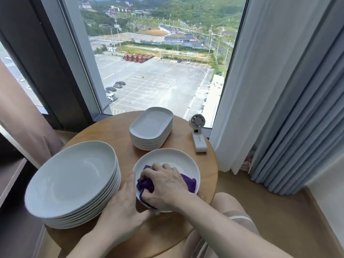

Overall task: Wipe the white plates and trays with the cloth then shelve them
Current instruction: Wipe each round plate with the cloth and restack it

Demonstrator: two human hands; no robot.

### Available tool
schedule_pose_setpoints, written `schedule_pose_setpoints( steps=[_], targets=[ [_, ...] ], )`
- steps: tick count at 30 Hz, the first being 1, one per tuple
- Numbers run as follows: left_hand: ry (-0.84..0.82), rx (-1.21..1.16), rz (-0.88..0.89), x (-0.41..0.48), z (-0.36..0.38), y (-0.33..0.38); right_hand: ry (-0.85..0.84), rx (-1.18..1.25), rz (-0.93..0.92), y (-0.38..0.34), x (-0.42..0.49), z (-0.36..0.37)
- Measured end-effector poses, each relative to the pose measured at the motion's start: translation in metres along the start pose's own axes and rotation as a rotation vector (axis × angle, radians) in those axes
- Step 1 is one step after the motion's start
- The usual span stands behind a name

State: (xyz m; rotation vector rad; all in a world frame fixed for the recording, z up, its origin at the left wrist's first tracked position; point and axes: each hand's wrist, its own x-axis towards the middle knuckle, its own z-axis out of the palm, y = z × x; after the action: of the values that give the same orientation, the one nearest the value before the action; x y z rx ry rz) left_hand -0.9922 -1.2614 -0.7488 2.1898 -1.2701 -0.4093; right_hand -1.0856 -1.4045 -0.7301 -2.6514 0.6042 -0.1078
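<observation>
A single white round plate [173, 157] lies on the round wooden table [111, 135], near its front right. My right hand [165, 185] grips a bunched purple cloth [189, 182] and presses it into the plate. My left hand [124, 207] holds the plate's left rim, thumb at the near edge. A tall stack of white round plates [74, 181] stands at the table's left. A stack of white oblong trays [151, 127] sits at the back.
A small white handheld fan [198, 131] stands on the table's right edge. Behind the table is a large window [158, 53]. Grey curtains [290, 108] hang on the right, a pink curtain [20, 116] on the left. My knees are under the table's near right.
</observation>
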Motion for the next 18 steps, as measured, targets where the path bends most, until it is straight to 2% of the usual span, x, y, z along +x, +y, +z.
schedule_pose_setpoints(
  steps=[5,14,18],
  targets=[
    [0.026,-0.004,0.005,0.000,0.001,0.001,0.045,0.030,-0.017,-0.001,0.014,0.006],
    [0.012,-0.012,0.065,-0.002,0.001,0.001,0.130,-0.257,0.046,0.010,0.037,0.018],
    [-0.026,0.098,-0.036,-0.004,0.001,0.001,0.174,-0.412,0.096,0.025,0.042,0.013]
  ],
)
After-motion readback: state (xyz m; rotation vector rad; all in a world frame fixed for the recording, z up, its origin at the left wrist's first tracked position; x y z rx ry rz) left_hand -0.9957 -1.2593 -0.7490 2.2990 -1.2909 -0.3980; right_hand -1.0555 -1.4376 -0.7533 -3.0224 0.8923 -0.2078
